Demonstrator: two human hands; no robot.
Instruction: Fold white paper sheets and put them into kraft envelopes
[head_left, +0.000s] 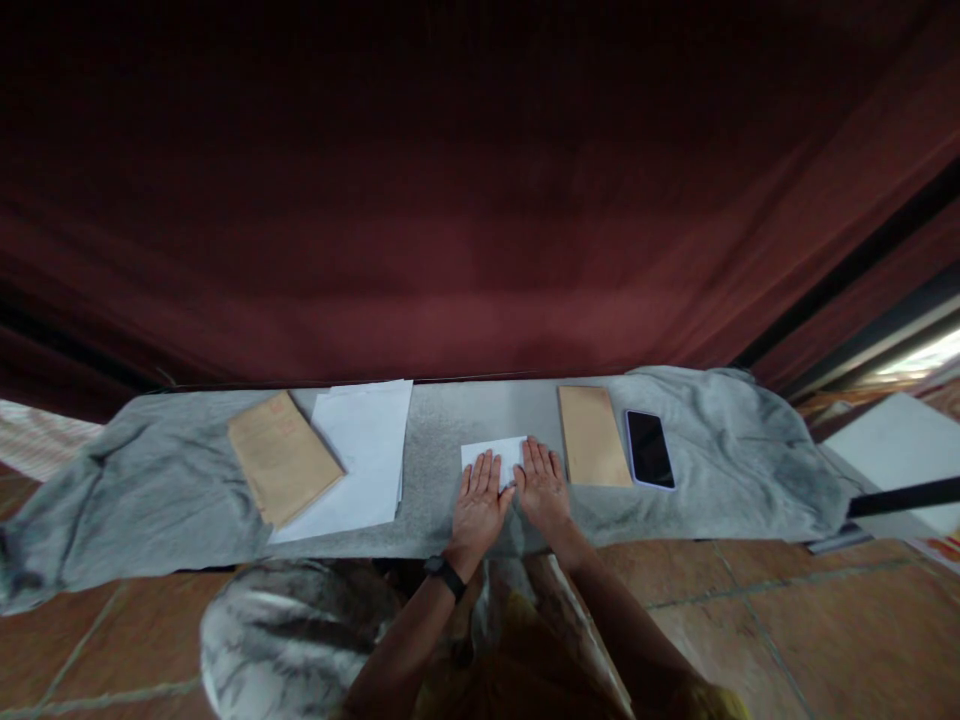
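A small folded white paper (474,451) lies on the grey cloth in front of me. My left hand (478,505) rests flat on its left and middle part, fingers stretched out and pointing away from me. Beside it, my right hand (542,488) presses flat on the paper's right end, its fingers also extended. The two thumbs come close together over the near edge. Both palms hide much of the paper, so its folds cannot be made out. A dark watch band circles my left wrist.
Left of my hands lies a stack of white sheets (360,465), partly under brown envelopes (281,460). To the right are another brown envelope (595,437) and a phone (650,450). Grey cloth (435,420) covers the narrow table. A dark red curtain (465,250) hangs behind it.
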